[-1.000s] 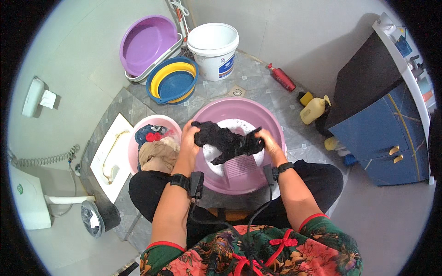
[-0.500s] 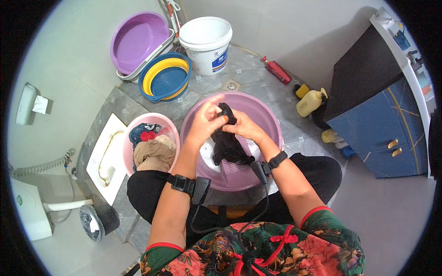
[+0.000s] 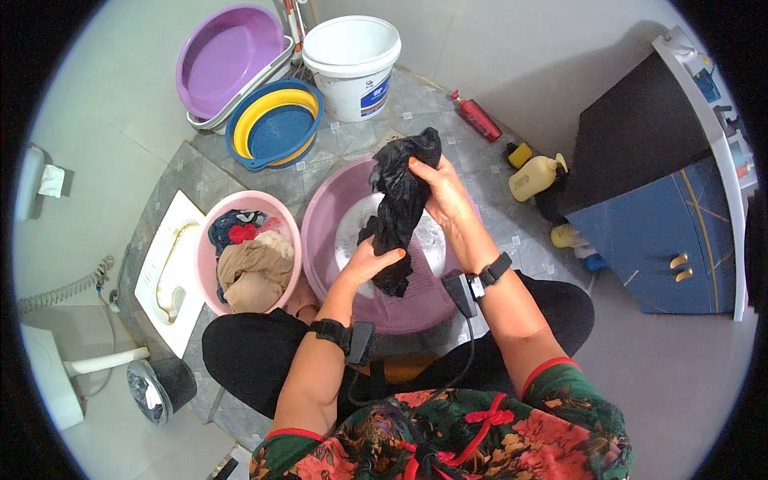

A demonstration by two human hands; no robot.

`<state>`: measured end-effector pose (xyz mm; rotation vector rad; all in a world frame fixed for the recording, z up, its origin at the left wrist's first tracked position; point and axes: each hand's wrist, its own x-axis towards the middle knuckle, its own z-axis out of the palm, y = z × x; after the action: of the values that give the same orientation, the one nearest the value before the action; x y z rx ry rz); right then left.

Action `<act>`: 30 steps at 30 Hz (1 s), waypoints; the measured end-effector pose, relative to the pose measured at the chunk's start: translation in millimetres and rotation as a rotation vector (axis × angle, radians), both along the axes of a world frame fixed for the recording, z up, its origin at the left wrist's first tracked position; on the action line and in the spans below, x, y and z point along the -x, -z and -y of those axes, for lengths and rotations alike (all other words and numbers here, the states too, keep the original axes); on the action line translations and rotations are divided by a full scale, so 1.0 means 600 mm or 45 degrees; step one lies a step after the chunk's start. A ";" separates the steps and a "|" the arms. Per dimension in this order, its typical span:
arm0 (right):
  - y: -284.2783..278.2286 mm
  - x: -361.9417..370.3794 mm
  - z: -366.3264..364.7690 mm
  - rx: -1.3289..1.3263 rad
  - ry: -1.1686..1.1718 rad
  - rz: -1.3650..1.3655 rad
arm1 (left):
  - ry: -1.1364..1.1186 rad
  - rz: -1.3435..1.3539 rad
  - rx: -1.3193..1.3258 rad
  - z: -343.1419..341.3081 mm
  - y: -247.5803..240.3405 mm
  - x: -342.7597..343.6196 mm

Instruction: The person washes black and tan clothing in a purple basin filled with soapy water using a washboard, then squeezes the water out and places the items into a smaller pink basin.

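Note:
A wet-looking black cloth garment (image 3: 402, 200) is stretched between my two hands, above a purple-pink washbasin (image 3: 320, 240). My right hand (image 3: 438, 186) is closed on its upper part near the basin's far right side, thumb on top. Lower and to the left, my left hand (image 3: 370, 262) grips the bottom part, with its thumb across the cloth. What kind of garment it is I cannot tell. Beneath it the basin holds whitish, sudsy water, and a ridged washboard (image 3: 416, 300) slopes at its near side. Part of the water is hidden behind the cloth.
Left of the washbasin stands a pink basin (image 3: 296, 232) of clothes, beside a white squat toilet (image 3: 152, 268). Behind are a blue-yellow folding basin (image 3: 312, 132), a purple basin (image 3: 232, 60) and a white bucket (image 3: 344, 84). A blue cabinet (image 3: 648, 240) stands right, near a pump bottle (image 3: 534, 180).
My hands have moved apart, the right one farther out and upward, the left one down nearer me. The black cloth, bunched between them before, is now spread out lengthwise.

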<state>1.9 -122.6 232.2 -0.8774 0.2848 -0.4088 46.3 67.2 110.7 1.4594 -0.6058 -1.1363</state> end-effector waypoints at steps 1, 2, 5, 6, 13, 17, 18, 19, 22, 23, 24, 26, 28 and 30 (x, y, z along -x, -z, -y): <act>0.022 -0.008 0.010 -0.091 0.006 0.002 | -0.065 0.068 0.001 -0.001 0.006 0.002; 0.042 -0.016 0.020 -0.177 -0.030 0.025 | -0.132 0.099 -0.036 -0.004 0.012 -0.002; 0.157 -0.022 0.055 -0.299 -0.107 -0.125 | -0.304 0.210 -0.260 -0.005 0.048 0.017; 0.226 -0.022 0.070 -0.242 -0.120 -0.289 | -0.338 0.291 -0.403 0.001 0.051 0.035; 0.463 0.007 0.095 0.756 -0.304 -1.574 | 0.019 0.797 -0.924 -0.008 0.111 0.094; 0.482 -0.050 0.097 1.280 -0.406 -1.544 | -0.040 1.246 -0.611 0.006 0.140 0.090; 0.485 -0.068 0.079 1.386 -0.416 -1.519 | -0.029 1.222 -0.566 0.008 0.147 0.089; 0.480 -0.088 0.059 1.495 -0.418 -1.488 | -0.022 1.202 -0.517 0.010 0.152 0.089; 0.447 -0.116 0.005 1.922 -0.740 -1.435 | 0.097 1.238 -0.558 0.006 0.190 0.100; 0.440 -0.122 -0.004 1.984 -0.924 -1.446 | 0.117 1.277 -0.577 0.005 0.198 0.101; 0.470 -0.098 0.011 2.280 -0.636 -1.242 | 0.096 1.244 -0.554 0.019 0.189 0.102; 0.457 -0.078 0.008 1.977 -0.650 -0.922 | 0.059 1.164 -0.581 0.019 0.185 0.099; 0.426 -0.046 -0.024 1.880 -0.642 -0.612 | 0.059 1.123 -0.638 0.010 0.198 0.099; 0.420 -0.003 -0.060 1.924 -0.714 -0.385 | 0.121 1.114 -0.697 0.002 0.220 0.110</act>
<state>3.7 -86.9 -20.0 -2.4337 -0.0676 0.1297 -19.7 66.1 -21.5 2.4523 -1.0102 -0.7082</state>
